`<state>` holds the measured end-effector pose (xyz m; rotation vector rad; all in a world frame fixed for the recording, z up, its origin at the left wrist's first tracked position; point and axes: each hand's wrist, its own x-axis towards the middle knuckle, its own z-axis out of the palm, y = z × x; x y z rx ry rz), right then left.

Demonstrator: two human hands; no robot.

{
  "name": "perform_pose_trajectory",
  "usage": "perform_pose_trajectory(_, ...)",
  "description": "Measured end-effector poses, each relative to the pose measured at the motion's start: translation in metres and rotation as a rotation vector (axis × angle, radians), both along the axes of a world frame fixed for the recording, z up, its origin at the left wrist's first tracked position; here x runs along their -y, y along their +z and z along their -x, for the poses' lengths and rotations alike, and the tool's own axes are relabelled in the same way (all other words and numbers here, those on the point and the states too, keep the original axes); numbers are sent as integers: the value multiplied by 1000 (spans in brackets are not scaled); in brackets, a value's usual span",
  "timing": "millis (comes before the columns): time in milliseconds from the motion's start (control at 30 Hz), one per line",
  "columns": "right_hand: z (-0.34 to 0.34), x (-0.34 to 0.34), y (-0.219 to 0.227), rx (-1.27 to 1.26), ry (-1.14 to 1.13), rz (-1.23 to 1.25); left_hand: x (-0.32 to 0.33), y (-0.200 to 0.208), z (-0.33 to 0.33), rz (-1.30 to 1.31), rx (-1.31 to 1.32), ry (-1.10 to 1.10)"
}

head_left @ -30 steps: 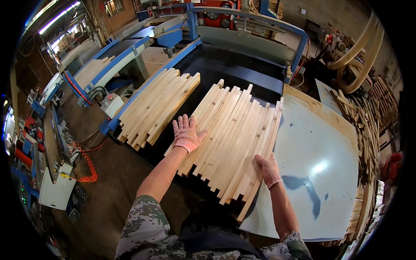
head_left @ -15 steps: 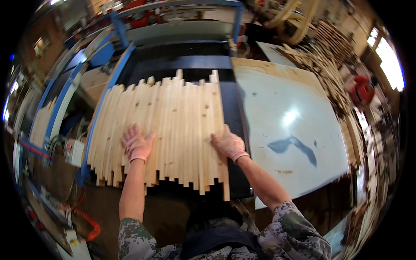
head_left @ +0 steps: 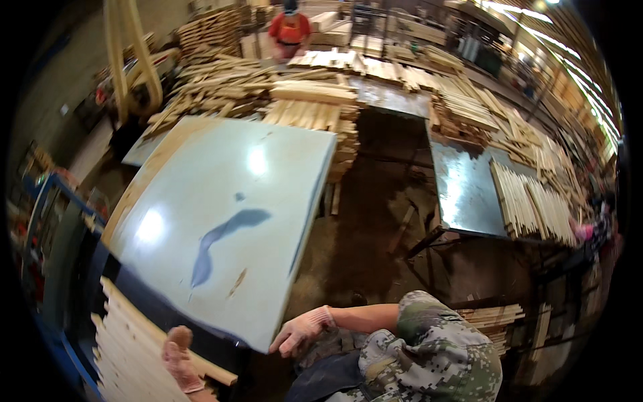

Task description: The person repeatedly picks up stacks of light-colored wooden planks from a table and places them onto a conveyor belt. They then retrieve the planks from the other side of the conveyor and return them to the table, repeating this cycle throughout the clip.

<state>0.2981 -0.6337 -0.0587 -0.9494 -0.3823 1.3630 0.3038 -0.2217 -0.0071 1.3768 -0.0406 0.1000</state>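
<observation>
My left hand [head_left: 179, 362], in a thin pale glove, is at the lower left beside the layer of long light wood strips [head_left: 127, 342]. Its fingers point up and nothing shows in them; whether the palm touches the strips I cannot tell. My right hand [head_left: 305, 329], gloved too, is at the near corner of a sheet-topped table [head_left: 181, 181]. Its fingers are loosely bent and hang down, holding nothing I can see; the fingertips are against or just beside the corner. The strips lie side by side with uneven ends, partly cut off by the picture's edge.
A blue metal frame [head_left: 50, 228] stands at the left. Stacked wood strips [head_left: 308, 107] rise behind the table. A person in red [head_left: 289, 33] is at the back. To the right, another metal-topped table [head_left: 462, 187] carries bundled strips [head_left: 532, 204]; a pink-gloved hand [head_left: 584, 232] is there.
My view has swung to the right. My right hand has left the strips and come to the table corner. My left hand, earlier flat on the strips, is now upright near their right edge.
</observation>
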Motion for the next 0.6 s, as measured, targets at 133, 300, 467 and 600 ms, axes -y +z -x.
perform_pose_trajectory(133, 22, 168, -65, -39, -552, 286, 229, 35, -49, 25, -118, -469)
perform_pose_trajectory(300, 109, 381, -178, 255, -1062, 1243, 466, -24, -93, -280, -412, -838)
perform_pose_trajectory(467, 199, 479, -195, -176, -1139, 1242, 552, -213, -135, -751, -452, -934)
perform_pose_trajectory(600, 258, 506, -284, -393, -1049, 1283, 536, -303, -129, -1771, -188, -1437)
